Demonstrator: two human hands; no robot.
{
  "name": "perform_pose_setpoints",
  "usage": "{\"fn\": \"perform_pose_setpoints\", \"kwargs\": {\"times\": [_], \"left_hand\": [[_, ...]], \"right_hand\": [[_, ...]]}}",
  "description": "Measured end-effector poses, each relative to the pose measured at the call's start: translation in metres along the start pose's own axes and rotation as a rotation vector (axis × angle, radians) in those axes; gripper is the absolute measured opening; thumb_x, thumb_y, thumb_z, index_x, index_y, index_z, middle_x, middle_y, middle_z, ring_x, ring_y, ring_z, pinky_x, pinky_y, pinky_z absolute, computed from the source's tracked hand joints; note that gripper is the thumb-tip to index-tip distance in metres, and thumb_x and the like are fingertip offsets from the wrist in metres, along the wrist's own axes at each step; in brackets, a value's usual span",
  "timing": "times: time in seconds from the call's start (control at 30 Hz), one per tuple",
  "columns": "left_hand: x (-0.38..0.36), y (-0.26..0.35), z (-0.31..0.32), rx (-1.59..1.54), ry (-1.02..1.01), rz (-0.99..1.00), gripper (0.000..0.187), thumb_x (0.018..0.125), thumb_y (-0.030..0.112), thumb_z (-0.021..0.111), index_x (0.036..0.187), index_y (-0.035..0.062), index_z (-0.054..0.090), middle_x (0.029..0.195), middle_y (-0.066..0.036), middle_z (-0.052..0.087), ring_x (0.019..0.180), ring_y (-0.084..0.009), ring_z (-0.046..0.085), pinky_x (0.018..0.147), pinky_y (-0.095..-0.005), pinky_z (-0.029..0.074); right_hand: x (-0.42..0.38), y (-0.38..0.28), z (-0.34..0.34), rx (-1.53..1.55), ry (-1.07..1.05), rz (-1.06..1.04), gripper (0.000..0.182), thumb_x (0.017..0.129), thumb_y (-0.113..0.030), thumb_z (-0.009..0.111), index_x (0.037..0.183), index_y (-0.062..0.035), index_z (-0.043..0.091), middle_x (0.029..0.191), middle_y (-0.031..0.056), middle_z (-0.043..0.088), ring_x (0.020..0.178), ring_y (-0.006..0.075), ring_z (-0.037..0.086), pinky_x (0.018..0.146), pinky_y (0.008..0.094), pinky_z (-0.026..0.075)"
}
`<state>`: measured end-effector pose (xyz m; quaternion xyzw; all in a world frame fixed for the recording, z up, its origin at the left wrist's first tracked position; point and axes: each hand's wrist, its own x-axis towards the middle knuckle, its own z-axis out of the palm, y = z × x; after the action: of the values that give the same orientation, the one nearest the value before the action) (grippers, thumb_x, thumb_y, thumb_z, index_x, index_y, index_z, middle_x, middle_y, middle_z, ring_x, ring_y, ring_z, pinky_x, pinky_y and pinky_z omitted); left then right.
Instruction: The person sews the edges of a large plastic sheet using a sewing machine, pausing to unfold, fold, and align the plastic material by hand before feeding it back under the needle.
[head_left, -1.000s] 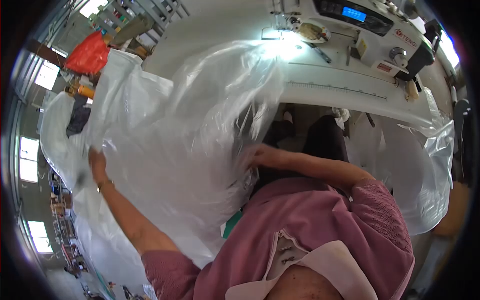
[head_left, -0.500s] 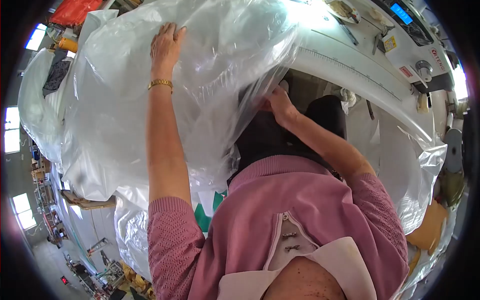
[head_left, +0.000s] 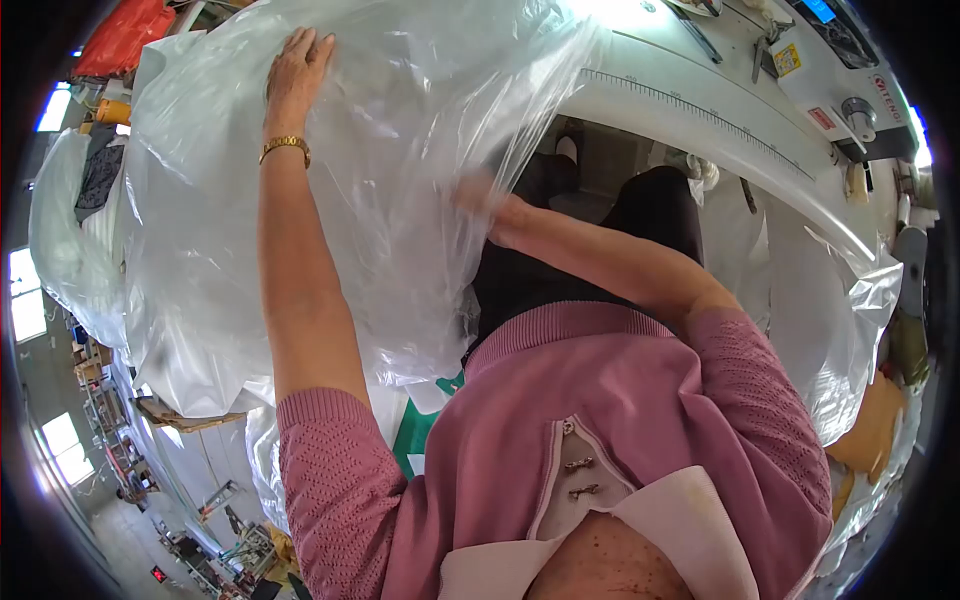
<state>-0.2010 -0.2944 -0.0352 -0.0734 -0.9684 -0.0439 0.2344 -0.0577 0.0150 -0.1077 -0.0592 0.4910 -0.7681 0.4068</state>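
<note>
A large, clear plastic sheet [head_left: 380,130] lies heaped and creased over the work surface and hangs down towards my lap. My left hand [head_left: 297,75] rests flat on top of it, fingers stretched out, with a gold-coloured band at the wrist. Close to the sheet's near right edge is my right hand [head_left: 488,205]. Motion smears its fingers, and part of it shows through or behind the film, so I cannot make out whether it grips the plastic.
To the right runs a white table with a printed ruler [head_left: 690,105], and a sewing machine [head_left: 835,90] stands on it. Tweezers or a similar slim tool [head_left: 697,38] lie behind. More plastic [head_left: 830,330] hangs at the right. An orange-red bag [head_left: 125,38] sits far left.
My right hand has swung left from the sheet's edge above my lap, onto or behind the film. My left hand appears slightly further left and higher, still on the sheet.
</note>
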Motion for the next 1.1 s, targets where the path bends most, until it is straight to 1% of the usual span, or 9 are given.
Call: {"fn": "perform_pose_setpoints", "kwargs": {"times": [0.07,0.13,0.23,0.37,0.57,0.67,0.73,0.97,1.1], "left_hand": [[0.0,0.011,-0.003,-0.012,0.055,-0.025,0.046,0.096,0.04,0.049,0.125,0.0054,0.057,0.134,-0.015,0.053,0.126,-0.0313,0.047,0.103,-0.0397,0.038],[-0.005,0.006,0.002,-0.021,0.098,-0.056,0.039,0.097,0.033,0.051,0.124,0.0055,0.057,0.131,-0.017,0.055,0.123,-0.0339,0.05,0.1,-0.039,0.042],[0.002,-0.008,0.012,0.105,0.122,0.064,0.039,0.096,0.033,0.052,0.123,0.0056,0.058,0.131,-0.017,0.055,0.122,-0.0346,0.05,0.1,-0.0388,0.042],[0.002,-0.001,0.002,-0.033,0.074,-0.049,0.053,0.094,0.045,0.051,0.127,0.0042,0.057,0.137,-0.015,0.051,0.127,-0.0328,0.045,0.104,-0.04,0.038],[0.0,0.01,-0.007,-0.095,0.076,-0.101,0.056,0.094,0.046,0.051,0.128,0.0018,0.056,0.137,-0.016,0.051,0.127,-0.0331,0.046,0.105,-0.0373,0.037],[-0.001,0.01,-0.001,-0.089,0.082,-0.083,0.057,0.093,0.047,0.052,0.128,0.0011,0.055,0.137,-0.016,0.051,0.128,-0.0328,0.045,0.106,-0.037,0.037],[0.0,0.003,-0.002,-0.064,0.082,-0.089,0.057,0.093,0.046,0.052,0.128,0.0006,0.055,0.137,-0.017,0.051,0.128,-0.0327,0.045,0.106,-0.0369,0.037],[0.001,-0.008,0.007,-0.045,0.075,-0.032,0.059,0.093,0.049,0.05,0.129,0.0029,0.055,0.138,-0.015,0.05,0.129,-0.0315,0.044,0.107,-0.0381,0.036],[0.0,0.001,0.001,-0.09,0.069,-0.114,0.059,0.093,0.051,0.048,0.129,0.0057,0.057,0.139,-0.014,0.05,0.127,-0.0312,0.046,0.106,-0.0395,0.037]], "right_hand": [[0.006,0.009,0.005,0.314,0.072,0.019,0.019,0.084,-0.005,0.059,0.103,-0.0044,0.065,0.086,0.0082,0.064,0.073,0.0187,0.063,0.067,0.0306,0.054],[0.008,0.001,0.021,-0.205,0.279,-0.042,0.016,0.087,-0.008,0.059,0.101,-0.0019,0.064,0.088,0.0061,0.063,0.079,0.0173,0.062,0.068,0.0301,0.053],[-0.022,-0.003,0.029,0.166,0.326,-0.064,0.017,0.089,-0.013,0.059,0.102,-0.0025,0.064,0.093,0.0051,0.063,0.088,0.0146,0.06,0.074,0.0307,0.05],[-0.042,0.006,0.024,-0.051,0.323,0.013,0.028,0.089,-0.016,0.061,0.113,-0.0009,0.06,0.104,0.008,0.062,0.089,0.0178,0.06,0.083,0.034,0.047],[-0.03,-0.013,0.031,-0.148,0.085,-0.231,0.019,0.09,-0.018,0.061,0.093,0.0003,0.065,0.095,0.0062,0.066,0.092,0.0158,0.06,0.079,0.0314,0.047],[-0.011,-0.013,0.026,-0.174,0.098,-0.205,0.023,0.091,-0.021,0.061,0.082,-0.0003,0.066,0.08,0.0075,0.067,0.074,0.0172,0.062,0.068,0.032,0.049],[0.002,-0.019,0.026,-0.52,0.35,-0.462,0.032,0.091,-0.026,0.061,0.074,0.0008,0.064,0.069,0.0085,0.065,0.062,0.0185,0.06,0.06,0.0319,0.049],[0.026,-0.013,0.017,-0.74,0.511,-0.441,0.035,0.094,-0.031,0.059,0.084,0.0029,0.066,0.073,0.0067,0.065,0.068,0.0156,0.061,0.065,0.0328,0.05],[0.012,0.025,-0.027,-0.391,0.214,-0.537,0.029,0.095,-0.025,0.058,0.096,0.003,0.067,0.079,0.0029,0.066,0.073,0.0121,0.059,0.067,0.0328,0.05]]}}
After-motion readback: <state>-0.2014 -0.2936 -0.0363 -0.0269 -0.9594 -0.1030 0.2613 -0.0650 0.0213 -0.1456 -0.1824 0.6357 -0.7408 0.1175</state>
